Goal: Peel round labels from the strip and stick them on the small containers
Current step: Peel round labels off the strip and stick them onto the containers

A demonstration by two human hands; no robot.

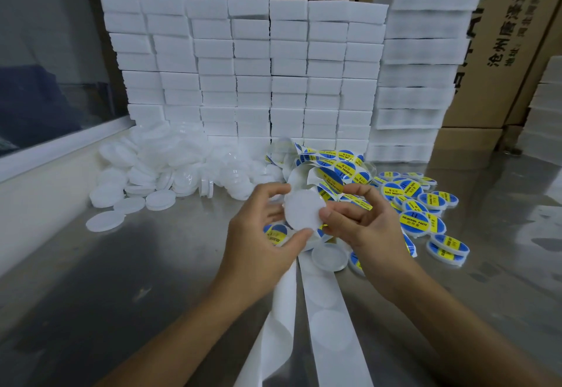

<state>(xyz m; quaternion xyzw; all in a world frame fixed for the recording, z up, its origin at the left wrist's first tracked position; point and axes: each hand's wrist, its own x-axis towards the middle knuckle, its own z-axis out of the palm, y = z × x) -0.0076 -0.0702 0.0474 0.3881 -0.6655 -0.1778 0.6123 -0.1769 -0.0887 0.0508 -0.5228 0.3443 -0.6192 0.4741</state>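
Both grips are pinching one white container (302, 210): left hand (261, 234) curling its thumb underneath, right hand (362, 228) clasping its edge. Forearms are converging above the table (121, 265).

The steel table (127, 280) carries plain containers (158, 173), labelled containers (425, 213), foam blocks (252, 67) and label strip (331, 310).

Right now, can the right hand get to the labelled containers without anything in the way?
Probably yes. The right hand sits just beside the labelled containers, nothing between, but its fingers touch the white disc, which the left hand grips.
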